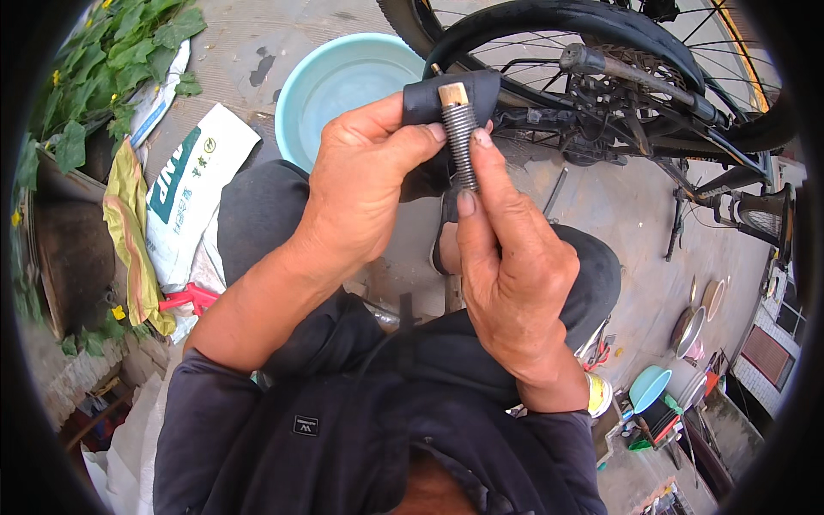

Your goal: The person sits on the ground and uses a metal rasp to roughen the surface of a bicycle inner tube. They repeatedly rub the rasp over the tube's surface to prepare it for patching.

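In front of me my left hand (pixel 360 172) is closed on a folded flat section of black rubber inner tube (pixel 421 101), its thumb on top. A brass-coloured valve stem (pixel 436 69) sticks up at the tube's upper edge. My right hand (pixel 519 266) pinches a ridged, spring-like metal rod (pixel 462 142) between thumb and fingers. A pale wooden end (pixel 452 93) shows at the rod's top. The rod lies over the rubber, and whether it presses on it I cannot tell. The left fingers behind the tube are hidden.
A light blue basin (pixel 343 86) of water stands beyond my left hand. The bicycle (pixel 592 94) lies at the far right, wheel and chain parts close to the tube. White sacks (pixel 193 189) and leafy plants (pixel 129 60) are at left; basins (pixel 648 388) stand at right.
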A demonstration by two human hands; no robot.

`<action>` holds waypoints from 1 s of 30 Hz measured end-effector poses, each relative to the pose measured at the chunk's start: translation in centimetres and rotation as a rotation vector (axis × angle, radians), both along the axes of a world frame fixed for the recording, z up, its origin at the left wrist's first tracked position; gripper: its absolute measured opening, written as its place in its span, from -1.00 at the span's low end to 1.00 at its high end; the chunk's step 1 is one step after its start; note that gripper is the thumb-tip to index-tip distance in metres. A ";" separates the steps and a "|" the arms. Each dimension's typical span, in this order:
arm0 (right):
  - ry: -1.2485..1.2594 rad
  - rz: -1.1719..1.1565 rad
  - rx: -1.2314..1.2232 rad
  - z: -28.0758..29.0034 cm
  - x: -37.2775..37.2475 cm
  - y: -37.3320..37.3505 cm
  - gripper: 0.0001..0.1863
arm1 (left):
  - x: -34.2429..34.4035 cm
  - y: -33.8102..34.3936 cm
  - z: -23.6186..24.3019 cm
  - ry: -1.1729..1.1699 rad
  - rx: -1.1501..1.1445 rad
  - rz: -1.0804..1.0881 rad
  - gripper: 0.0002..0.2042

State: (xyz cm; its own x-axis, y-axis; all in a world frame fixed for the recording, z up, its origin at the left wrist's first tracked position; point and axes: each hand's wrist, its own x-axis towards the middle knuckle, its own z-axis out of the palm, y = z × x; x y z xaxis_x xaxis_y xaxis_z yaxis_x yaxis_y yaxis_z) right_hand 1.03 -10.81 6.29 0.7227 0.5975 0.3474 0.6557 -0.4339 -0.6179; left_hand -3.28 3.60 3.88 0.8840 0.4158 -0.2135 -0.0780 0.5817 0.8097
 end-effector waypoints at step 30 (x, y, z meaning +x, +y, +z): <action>-0.132 0.009 0.013 0.1 0.3 -0.1 -0.45 | -0.3 0.2 0.1 -0.003 0.013 0.008 -0.76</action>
State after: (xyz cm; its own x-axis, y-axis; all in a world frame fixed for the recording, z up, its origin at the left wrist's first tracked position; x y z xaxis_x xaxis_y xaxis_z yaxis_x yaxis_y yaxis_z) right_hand 1.35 -10.88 6.38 0.6653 0.5984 0.4465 0.7351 -0.4205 -0.5318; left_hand -3.62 3.77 3.99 0.8813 0.4257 -0.2052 -0.0852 0.5703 0.8170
